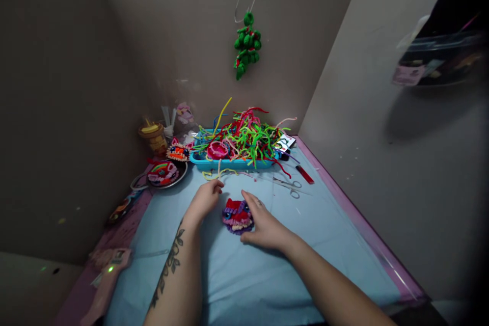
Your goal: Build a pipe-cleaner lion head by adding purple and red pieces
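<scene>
A small pipe-cleaner face [237, 217] in red, purple and pink, with blue eyes, lies on the light blue cloth [248, 285]. My right hand [264, 220] wraps its right side, thumb at the lower edge and fingers at the upper edge. To the left and a little farther back is my left hand [207, 197], its fingers curled in; whether anything small is between them is hidden. Just beyond those fingers, loose pale and yellow pipe cleaners [225, 171] lie in front of a blue tray [233, 164].
Tangled pipe cleaners [252, 135] in many colours heap the tray. Scissors [292, 187] and a red lighter-like item [304, 174] lie at the right. At the left stand a metal plate [179, 178] with fuzzy crafts and a brown cup [154, 140]. A green ornament [247, 43] hangs behind.
</scene>
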Available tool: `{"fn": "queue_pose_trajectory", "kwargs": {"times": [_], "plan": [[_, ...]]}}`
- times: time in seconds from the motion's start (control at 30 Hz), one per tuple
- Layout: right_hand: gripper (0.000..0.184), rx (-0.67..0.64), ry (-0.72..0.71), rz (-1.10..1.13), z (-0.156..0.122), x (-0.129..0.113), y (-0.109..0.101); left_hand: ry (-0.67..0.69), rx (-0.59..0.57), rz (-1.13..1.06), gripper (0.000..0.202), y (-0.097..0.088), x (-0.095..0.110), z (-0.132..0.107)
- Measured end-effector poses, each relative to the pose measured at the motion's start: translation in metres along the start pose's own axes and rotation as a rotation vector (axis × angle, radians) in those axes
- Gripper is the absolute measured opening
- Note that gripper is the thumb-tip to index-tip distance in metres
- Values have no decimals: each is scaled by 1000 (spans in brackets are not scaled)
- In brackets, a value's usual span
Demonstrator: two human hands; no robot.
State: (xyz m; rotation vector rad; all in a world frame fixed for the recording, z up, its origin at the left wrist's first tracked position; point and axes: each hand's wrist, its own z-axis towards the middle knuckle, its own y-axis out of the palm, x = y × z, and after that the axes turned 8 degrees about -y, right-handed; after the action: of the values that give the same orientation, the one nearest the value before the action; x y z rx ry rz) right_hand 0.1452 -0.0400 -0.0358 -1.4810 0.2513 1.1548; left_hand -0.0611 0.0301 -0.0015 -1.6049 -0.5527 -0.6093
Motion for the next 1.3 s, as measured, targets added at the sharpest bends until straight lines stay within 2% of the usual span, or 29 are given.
{"fn": "queue_pose_trajectory", "kwargs": {"times": [0.07,0.2,0.33,0.8,1.03,1.3], "plan": [[112,-5,2,-6,-1,0,-1,48,-33,-40,27,-3,3,-3],[105,16,-8,-12,0,0,-1,204,-232,-128,25,-5,10,-8],[98,34,1,-19,1,-2,-1,219,-357,-109,24,-4,10,-8],[99,94,36,-25,2,1,5,166,-363,-84,25,-6,7,-7],[98,102,43,-21,3,4,8,260,-413,-109,23,-9,5,-8],[98,96,41,-31,3,5,9,250,-446,-129,22,-9,4,-10]]}}
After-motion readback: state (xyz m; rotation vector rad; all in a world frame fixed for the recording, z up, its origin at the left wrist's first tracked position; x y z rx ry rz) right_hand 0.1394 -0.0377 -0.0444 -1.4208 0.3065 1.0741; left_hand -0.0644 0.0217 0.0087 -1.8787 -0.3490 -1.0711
